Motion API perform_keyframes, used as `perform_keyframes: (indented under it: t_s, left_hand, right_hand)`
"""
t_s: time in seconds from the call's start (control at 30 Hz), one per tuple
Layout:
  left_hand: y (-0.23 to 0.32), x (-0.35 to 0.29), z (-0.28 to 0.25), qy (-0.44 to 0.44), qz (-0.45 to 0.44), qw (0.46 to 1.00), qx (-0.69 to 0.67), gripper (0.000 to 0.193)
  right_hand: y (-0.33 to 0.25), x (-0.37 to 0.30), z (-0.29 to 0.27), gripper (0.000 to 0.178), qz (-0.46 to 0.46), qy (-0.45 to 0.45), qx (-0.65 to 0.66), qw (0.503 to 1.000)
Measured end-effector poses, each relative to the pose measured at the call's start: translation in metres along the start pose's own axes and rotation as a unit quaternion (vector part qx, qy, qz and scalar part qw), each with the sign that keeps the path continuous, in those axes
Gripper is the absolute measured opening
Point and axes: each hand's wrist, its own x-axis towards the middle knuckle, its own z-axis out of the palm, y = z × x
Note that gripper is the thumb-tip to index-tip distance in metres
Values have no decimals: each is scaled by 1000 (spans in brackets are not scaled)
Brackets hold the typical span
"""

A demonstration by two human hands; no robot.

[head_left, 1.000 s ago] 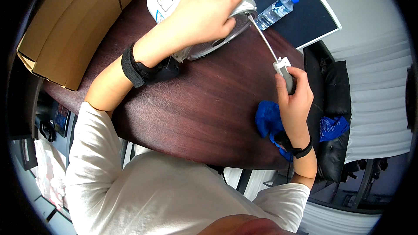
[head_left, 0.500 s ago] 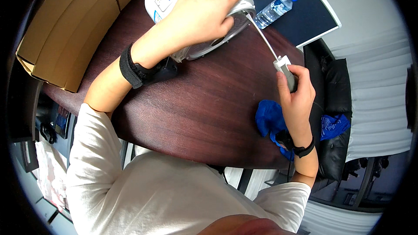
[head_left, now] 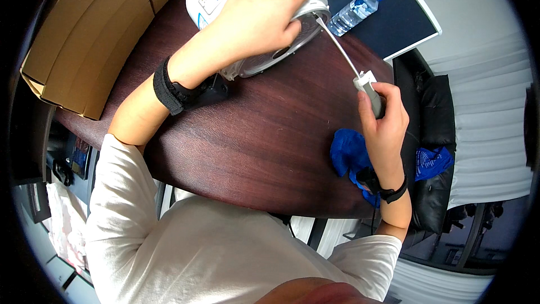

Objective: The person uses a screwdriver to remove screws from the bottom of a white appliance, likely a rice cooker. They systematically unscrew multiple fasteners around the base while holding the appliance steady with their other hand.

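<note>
A white, rounded appliance [head_left: 211,1] lies tipped on its side at the far edge of the table, a clear-rimmed round face [head_left: 281,56] turned toward me. My left hand [head_left: 261,17] is spread over its curved side and holds it, the thumb down by the rim. In my right hand [head_left: 385,110] is a screwdriver [head_left: 344,50] with a grey and white handle, gripped between thumb and fingers. Its thin metal shaft slants up and left, and the tip meets the appliance's rim. Whether the tip sits in a gap or on a screw, I cannot tell.
A water bottle [head_left: 354,14] with a blue cap lies beyond the appliance. Blue cloth [head_left: 346,149] rests beside my right forearm. Cardboard boxes [head_left: 90,39] line the table's left side. A black sofa [head_left: 437,104] with another blue cloth [head_left: 433,163] stands at right.
Almost nothing differs. The appliance and the screwdriver have shifted only very slightly; both hands keep their hold.
</note>
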Motion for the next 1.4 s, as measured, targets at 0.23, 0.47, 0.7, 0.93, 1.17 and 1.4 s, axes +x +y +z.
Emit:
perform_keyframes:
  t_s: [0.23,0.47,0.7,0.93,1.17,1.4]
  left_hand:
    - [-1,-2,0,8,7,1000,3,58]
    - [1,1,-2,-5,9,1000,8,58]
    - [1,1,-2,-9,10,1000,5,58]
    - [-1,-3,-4,-6,16,1000,-2,60]
    - [0,-2,-5,-6,10,1000,3,59]
    - [0,-3,-5,-4,5,1000,1,59]
  right_hand:
    - [0,6,-2,26,-28,9,-38,999]
    - [5,7,-1,24,54,-13,35,998]
    - [19,9,0,11,315,-129,409,847]
    - [27,12,-4,17,429,-219,623,616]
    - [16,12,0,10,286,-119,401,862]
    - [9,4,-6,10,277,-121,382,873]
